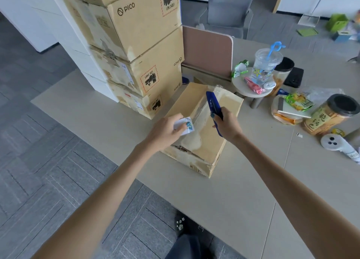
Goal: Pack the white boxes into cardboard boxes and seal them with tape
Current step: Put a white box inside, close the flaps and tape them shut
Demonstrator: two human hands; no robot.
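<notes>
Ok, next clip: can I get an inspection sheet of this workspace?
Surface: beige table, seams visible.
Job's things: cardboard box on table, clear tape over its top; stacked PICO boxes behind.
Clutter: cup with blue straw, snack jar, snack packet, white controller.
Hands: left hand grips small white item; right hand grips blue cutter.
Cables: nothing seen.
Surroundings: grey carpet tiles, desk divider.
</notes>
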